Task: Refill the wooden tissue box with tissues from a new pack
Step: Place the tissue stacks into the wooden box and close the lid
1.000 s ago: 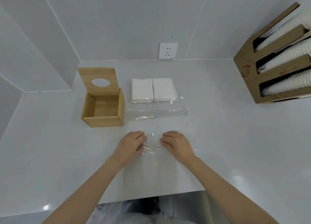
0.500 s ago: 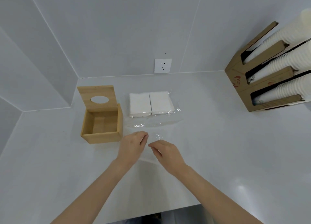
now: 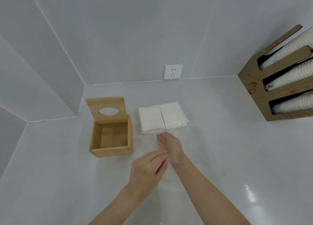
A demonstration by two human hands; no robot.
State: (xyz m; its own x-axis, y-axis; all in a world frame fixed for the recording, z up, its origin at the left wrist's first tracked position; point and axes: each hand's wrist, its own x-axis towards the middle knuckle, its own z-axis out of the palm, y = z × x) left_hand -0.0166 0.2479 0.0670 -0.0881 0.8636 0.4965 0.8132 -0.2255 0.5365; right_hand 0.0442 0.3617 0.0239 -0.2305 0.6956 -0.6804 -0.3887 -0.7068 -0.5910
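The wooden box (image 3: 111, 136) stands open on the counter (image 3: 237, 157), lid (image 3: 106, 108) tilted back. The tissues (image 3: 162, 117) lie just right of it, partly in clear wrap with blurred edges. The right hand (image 3: 170, 144) reaches toward them, fingers straight, holding nothing. The left hand (image 3: 147, 169) hovers behind, fingers extended; any grasp on film cannot be made out.
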